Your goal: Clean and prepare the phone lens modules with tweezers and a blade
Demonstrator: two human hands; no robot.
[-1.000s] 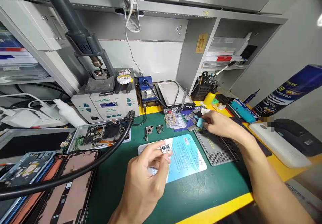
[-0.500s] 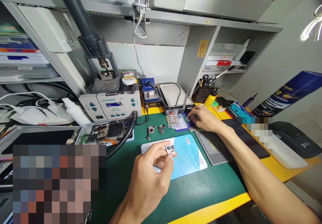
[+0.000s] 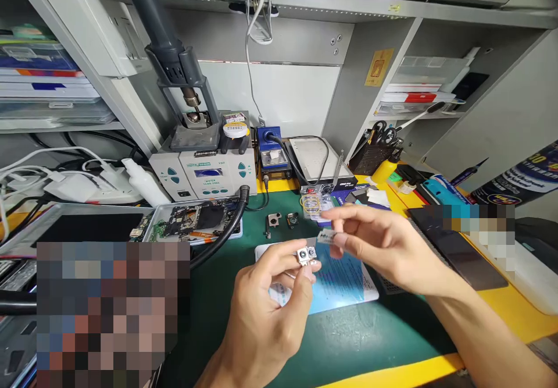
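Observation:
My left hand (image 3: 272, 309) pinches a small dual-lens camera module (image 3: 306, 254) between thumb and fingers, its two lenses facing me. Close by on the right, my right hand (image 3: 392, 251) grips a small, thin, greyish piece (image 3: 326, 236) at its fingertips; its exact kind is not clear. The piece is held beside the module, with a narrow gap between them. Below both hands lies a blue and white printed card (image 3: 340, 295). Behind them on the green mat rest a loose camera module (image 3: 274, 220) and another small camera part (image 3: 292, 220).
A tray of circuit boards (image 3: 196, 220) stands at left, with a thick black hose (image 3: 231, 231) across its edge. Behind are a hot-air station (image 3: 203, 173) and a soldering iron holder (image 3: 270, 143). A dark phone-like panel (image 3: 462, 254) lies at right.
My right hand has come back from the far side of the mat towards my left hand, now with the thin piece. My left hand still holds the camera module. The view has shifted.

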